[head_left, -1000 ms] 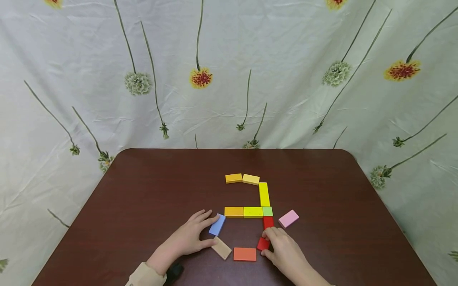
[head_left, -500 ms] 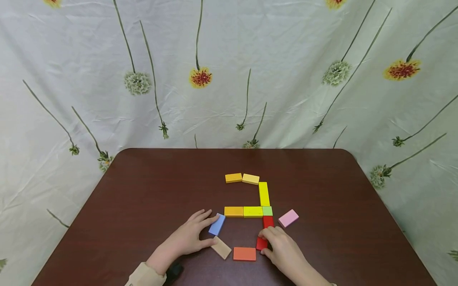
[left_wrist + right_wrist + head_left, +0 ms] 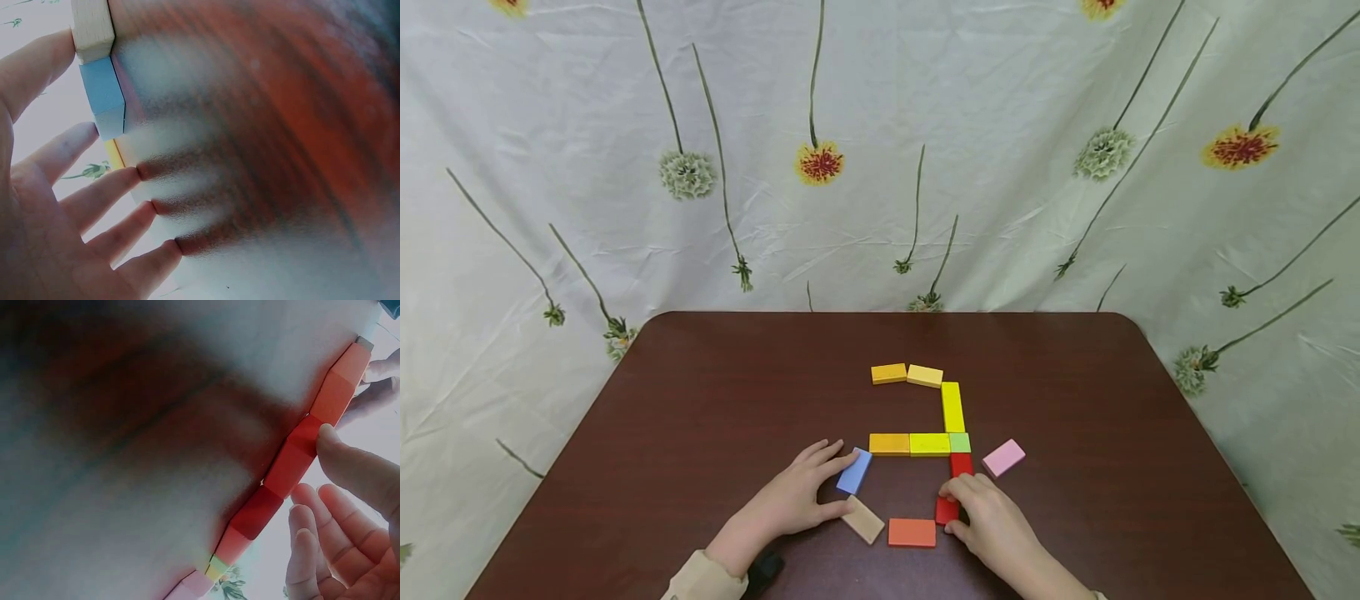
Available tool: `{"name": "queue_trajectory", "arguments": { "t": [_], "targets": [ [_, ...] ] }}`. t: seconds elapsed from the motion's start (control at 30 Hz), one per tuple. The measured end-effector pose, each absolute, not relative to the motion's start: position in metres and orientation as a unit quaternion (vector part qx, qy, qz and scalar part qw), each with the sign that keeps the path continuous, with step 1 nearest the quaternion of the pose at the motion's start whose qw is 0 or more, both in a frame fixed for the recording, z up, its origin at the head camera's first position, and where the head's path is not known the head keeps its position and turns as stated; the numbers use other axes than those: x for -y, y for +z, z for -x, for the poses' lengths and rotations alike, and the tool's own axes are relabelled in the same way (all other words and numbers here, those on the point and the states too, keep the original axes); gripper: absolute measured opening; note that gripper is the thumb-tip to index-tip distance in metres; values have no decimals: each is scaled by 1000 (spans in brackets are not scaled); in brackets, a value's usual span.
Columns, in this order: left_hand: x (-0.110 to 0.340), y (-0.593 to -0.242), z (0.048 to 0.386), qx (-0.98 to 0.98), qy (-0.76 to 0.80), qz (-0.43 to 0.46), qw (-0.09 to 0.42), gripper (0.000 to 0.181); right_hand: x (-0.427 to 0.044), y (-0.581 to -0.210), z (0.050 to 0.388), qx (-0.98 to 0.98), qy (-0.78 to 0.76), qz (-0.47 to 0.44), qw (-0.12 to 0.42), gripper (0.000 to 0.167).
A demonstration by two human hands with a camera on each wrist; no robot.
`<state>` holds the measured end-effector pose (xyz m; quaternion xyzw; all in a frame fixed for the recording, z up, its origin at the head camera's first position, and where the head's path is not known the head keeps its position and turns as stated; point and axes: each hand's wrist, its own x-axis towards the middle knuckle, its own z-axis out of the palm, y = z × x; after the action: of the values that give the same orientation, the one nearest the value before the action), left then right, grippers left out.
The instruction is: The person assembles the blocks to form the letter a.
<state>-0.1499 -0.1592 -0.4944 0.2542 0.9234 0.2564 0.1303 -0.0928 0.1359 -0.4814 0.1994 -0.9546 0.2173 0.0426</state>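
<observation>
With outstretched fingers, my left hand [image 3: 790, 500] rests at the left of a ring of flat wooden blocks. Its index fingertip touches a blue block [image 3: 854, 472], and its thumb touches a beige block [image 3: 863, 521]. My right hand [image 3: 996, 521] pinches a red block [image 3: 947, 510] between thumb and fingers at its ends, partly covering it. In the right wrist view, this red block [image 3: 290, 465] lies against an orange-red block [image 3: 339, 387] on one side and a second red block [image 3: 256, 509] on the other.
A green block [image 3: 958, 442], yellow block [image 3: 929, 445] and orange block [image 3: 890, 445] form a row. Beyond it are a tall yellow block [image 3: 952, 407], pale yellow block [image 3: 924, 376] and amber block [image 3: 889, 374]. A pink block [image 3: 1003, 457] lies apart on the brown table [image 3: 737, 375].
The pinched red block has slid slightly left and turned straighter, its near end now by the orange-red block. My right hand shifted slightly with it; my left hand stayed still.
</observation>
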Motion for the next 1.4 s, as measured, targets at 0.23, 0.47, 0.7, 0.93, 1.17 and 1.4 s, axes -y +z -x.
{"name": "queue_trajectory", "arguments": {
  "t": [0.23, 0.47, 0.7, 0.93, 1.17, 1.4],
  "targets": [
    [159, -492, 150, -923, 257, -254, 133, 70, -139, -478, 93, 960, 205, -182, 52, 41],
    [161, -490, 148, -922, 258, -257, 133, 71, -155, -473, 106, 961, 194, -161, 113, 38],
    [161, -494, 150, -921, 260, -255, 136, 70, -171, -472, 123, 961, 187, -162, 125, 37],
    [160, -493, 150, -920, 263, -254, 140, 70, -171, -477, 133, 967, 190, -162, 55, 49],
    [159, -490, 149, -922, 262, -250, 138, 70, -169, -478, 145, 963, 210, -167, -38, 62],
    [159, -491, 149, -923, 260, -247, 143, 70, -171, -476, 152, 961, 217, -148, -89, 71]
  ]
}}
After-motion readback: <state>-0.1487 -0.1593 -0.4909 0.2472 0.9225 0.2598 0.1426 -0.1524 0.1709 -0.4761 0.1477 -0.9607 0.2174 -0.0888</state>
